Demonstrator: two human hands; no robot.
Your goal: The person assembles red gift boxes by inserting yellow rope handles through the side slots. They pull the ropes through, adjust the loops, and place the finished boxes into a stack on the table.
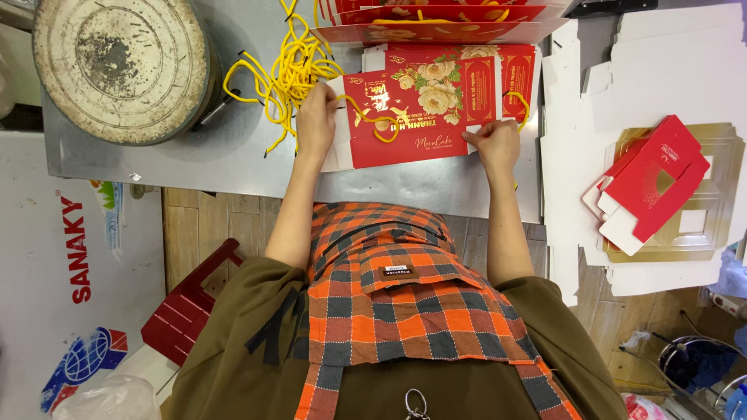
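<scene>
We see both hands on the red flat bag (420,117) lying on the grey surface (233,155): left hand (315,120) pinches its edge, right hand (496,142) grips its corner; yellow cords (292,70) beside.

Both hands (405,128) on red paper bag (412,117)

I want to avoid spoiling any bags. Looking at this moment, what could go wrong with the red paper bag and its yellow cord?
1. The yellow cord handle lies looped loosely across the red paper bag; it may slip back out of its hole.
2. The left hand sits beside the tangled pile of yellow cords; it could snag them and drag them along.
3. The right hand presses the bag's lower edge; the paper might crease.
</scene>
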